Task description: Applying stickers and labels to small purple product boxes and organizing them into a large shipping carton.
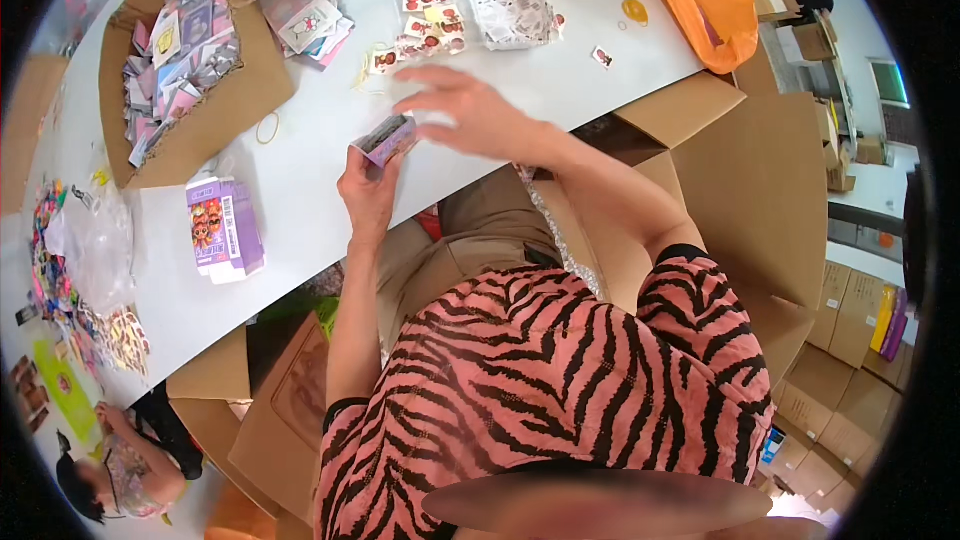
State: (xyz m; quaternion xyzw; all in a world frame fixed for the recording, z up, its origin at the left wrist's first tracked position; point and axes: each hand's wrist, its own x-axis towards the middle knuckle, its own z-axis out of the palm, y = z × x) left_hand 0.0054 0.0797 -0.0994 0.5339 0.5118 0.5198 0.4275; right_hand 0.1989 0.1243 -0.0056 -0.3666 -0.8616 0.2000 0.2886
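Near the table's front edge my left hand grips a small purple box from below. Its top is open, and something dark grey shows inside, too small to make out. My right hand hovers just right of that box, fingers spread, with nothing seen in it. Beyond the hands lie several red-printed stickers and a bundle of black-and-white printed paper. A larger purple carton lies to the left on the table.
A cardboard box full of small packets stands far left, beside a pile of cards. An orange bag hangs over the far right edge. Large open cartons flank me. Another person is at the lower left.
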